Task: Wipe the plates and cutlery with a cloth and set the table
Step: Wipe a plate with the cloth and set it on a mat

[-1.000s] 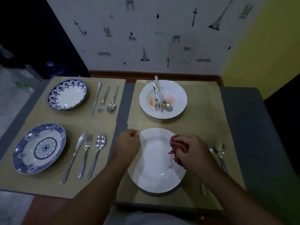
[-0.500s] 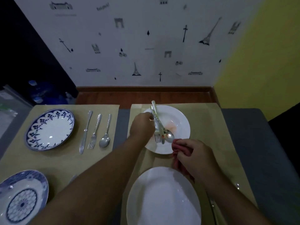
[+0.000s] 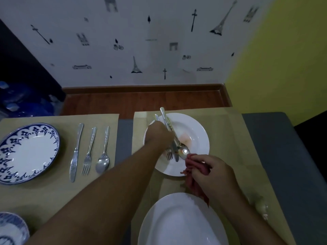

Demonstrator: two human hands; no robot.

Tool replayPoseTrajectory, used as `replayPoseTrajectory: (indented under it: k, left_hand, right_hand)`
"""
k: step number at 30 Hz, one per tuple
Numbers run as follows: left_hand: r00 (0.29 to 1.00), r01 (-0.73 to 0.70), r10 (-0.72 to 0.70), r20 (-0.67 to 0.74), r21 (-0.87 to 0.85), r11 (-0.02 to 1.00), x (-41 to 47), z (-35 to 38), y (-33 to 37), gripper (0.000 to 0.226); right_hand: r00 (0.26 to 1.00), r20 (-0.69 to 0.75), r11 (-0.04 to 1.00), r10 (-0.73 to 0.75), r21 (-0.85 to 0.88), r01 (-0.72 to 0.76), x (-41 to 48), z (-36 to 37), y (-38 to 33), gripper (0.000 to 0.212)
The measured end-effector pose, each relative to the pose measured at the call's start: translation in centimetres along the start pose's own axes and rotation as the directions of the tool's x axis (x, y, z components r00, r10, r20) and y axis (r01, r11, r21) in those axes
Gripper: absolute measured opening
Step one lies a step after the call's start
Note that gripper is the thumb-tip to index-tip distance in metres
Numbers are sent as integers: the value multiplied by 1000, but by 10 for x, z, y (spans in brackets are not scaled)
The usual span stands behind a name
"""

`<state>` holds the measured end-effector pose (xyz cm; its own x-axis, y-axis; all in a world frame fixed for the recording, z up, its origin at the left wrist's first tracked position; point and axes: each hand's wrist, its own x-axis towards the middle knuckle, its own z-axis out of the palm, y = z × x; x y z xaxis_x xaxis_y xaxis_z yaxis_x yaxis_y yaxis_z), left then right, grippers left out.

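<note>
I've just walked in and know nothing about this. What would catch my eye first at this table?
The two hands meeting over the smeared white plate at the back of the right mat. The left hand grips a bunch of cutlery above it, and the right hand holds a red cloth at the spoon's tip. Far left sits a blue-patterned plate with a tidy row of cutlery beside it.
</note>
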<state>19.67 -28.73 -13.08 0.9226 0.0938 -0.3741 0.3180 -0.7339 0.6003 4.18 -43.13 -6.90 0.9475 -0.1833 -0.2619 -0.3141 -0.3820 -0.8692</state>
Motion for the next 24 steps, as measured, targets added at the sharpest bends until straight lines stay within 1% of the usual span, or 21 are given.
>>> replayPoseTrajectory:
  k: [2,4,7,11,13,15,16,18,21,23,24]
  left_hand:
    - [1000,10,-9,21,-46,999,2,2,3,17]
    - [998,44,-40,42,-107,993,3,2,6,15]
    - [994,105,-100,38,-187,977,2,0,9,13]
    - [987,162,-161,26,-284,945,-10,-12,9,21]
    - [981,191,-185,53,-369,910,-20,-20,8,20]
    - [973,231,-203,111,-484,844,-38,-27,10,13]
    - [971,239,-202,127,-545,803,-48,-28,10,11]
    - [982,188,-167,93,-632,751,-68,-27,11,10]
    - [995,43,-92,-44,-637,770,-99,-21,15,15]
    - [991,-9,-76,-106,-639,769,-119,-19,19,12]
    - [990,-14,-79,-114,-654,757,-129,-17,21,9]
  right_hand:
    - [1000,-12,998,-15,-61,14,2,0,4,37]
    - [1000,-16,996,-25,-83,24,3,0,6,37]
    - [1000,-21,997,-19,-79,18,3,-3,9,37]
    - [999,-34,1000,-3,-31,2,0,-10,7,38]
    - [1000,-28,999,3,43,-1,-3,-16,2,36]
    - [1000,-23,995,-6,103,8,-6,-21,-2,34]
    - [1000,-24,994,-17,104,20,-7,-23,-3,34]
    - [998,-19,996,-54,64,55,-8,-28,-5,34]
    - [990,-10,990,-141,-11,141,-11,-37,-11,34]
    - [979,-6,978,-205,-35,204,-16,-42,-16,35]
    - [972,-6,971,-235,-40,234,-19,-44,-17,35]
